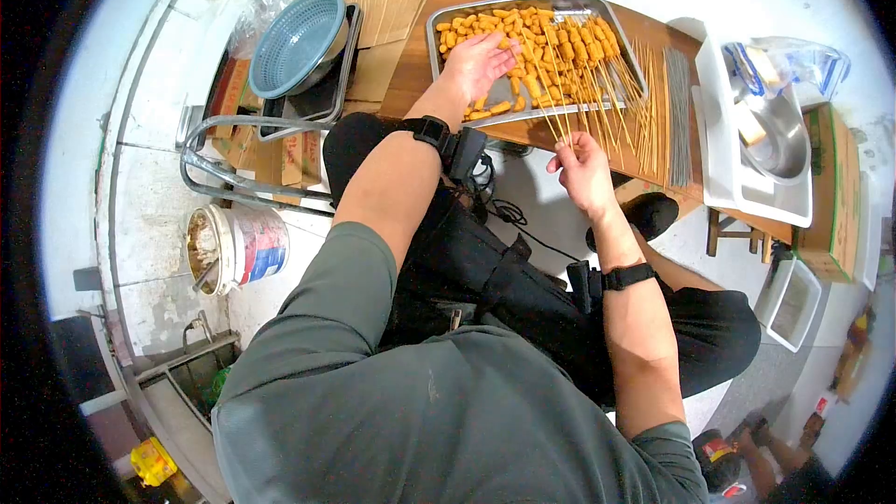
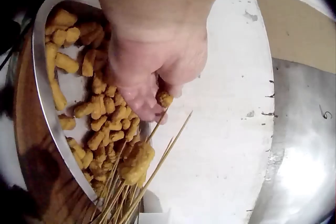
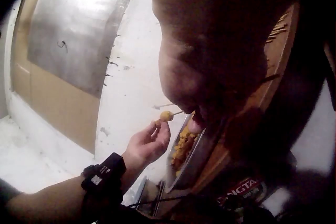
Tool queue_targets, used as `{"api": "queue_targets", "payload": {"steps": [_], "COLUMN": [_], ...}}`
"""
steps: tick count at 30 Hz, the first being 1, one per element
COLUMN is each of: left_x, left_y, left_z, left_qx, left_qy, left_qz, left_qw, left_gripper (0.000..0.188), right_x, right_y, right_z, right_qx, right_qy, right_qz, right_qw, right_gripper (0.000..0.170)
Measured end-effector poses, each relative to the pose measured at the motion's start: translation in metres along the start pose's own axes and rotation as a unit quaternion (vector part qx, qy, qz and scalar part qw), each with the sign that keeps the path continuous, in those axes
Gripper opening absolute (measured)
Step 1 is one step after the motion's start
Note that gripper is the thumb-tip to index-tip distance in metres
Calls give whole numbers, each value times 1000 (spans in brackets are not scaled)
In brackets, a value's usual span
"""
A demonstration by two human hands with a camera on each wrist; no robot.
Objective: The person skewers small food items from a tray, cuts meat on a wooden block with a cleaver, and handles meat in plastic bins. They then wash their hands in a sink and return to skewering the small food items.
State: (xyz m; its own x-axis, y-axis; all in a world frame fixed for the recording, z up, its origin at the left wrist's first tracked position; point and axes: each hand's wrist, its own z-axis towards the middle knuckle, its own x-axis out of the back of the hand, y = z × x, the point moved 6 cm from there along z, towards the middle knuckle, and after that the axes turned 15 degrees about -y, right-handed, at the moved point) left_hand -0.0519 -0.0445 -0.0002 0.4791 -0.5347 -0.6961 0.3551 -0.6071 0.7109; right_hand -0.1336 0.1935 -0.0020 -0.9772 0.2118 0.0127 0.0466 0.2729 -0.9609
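My left hand is over the metal tray, where many yellow-orange food pieces lie. In the left wrist view its thumb and fingers pinch a small yellow piece at the tip of a bamboo skewer. Near the tray's front edge my right hand pinches the lower ends of a few bamboo skewers, which point up toward the left hand. A lumpy yellow piece shows among the skewers in the left wrist view. Loaded skewers lie across the tray's right side.
Bare bamboo skewers and a row of grey sticks lie on the wooden table. To the right stands a white bin with a metal bowl. A blue basket and a bucket are at left.
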Motion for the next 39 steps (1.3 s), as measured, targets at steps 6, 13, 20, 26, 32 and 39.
{"api": "queue_targets", "payload": {"steps": [6,13,20,26,32,39], "left_x": [-4,-1,-6,-9,-24,-41], "left_y": [4,3,5,0,-12,-36], "left_z": [-2,-1,-2,0,-9,-15], "left_qx": [0,7,2,12,33,63], "left_qy": [6,12,9,-15,-17,-65], "left_qz": [21,38,57,78,111,91], "left_qw": [1000,999,998,997,993,992], "left_gripper": [20,22,20,18,19,25], "right_x": [1,1,3,3,2,4], "right_y": [0,3,2,5,9,6], "right_z": [0,0,-1,1,4,12], "right_qx": [-13,-19,-23,-23,-25,8], "right_qy": [-9,-6,3,5,9,33], "right_qz": [-9,-16,-48,-58,-35,-30], "right_qw": [1000,1000,999,998,999,999], "right_gripper": [13,14,16,18,20,21]}}
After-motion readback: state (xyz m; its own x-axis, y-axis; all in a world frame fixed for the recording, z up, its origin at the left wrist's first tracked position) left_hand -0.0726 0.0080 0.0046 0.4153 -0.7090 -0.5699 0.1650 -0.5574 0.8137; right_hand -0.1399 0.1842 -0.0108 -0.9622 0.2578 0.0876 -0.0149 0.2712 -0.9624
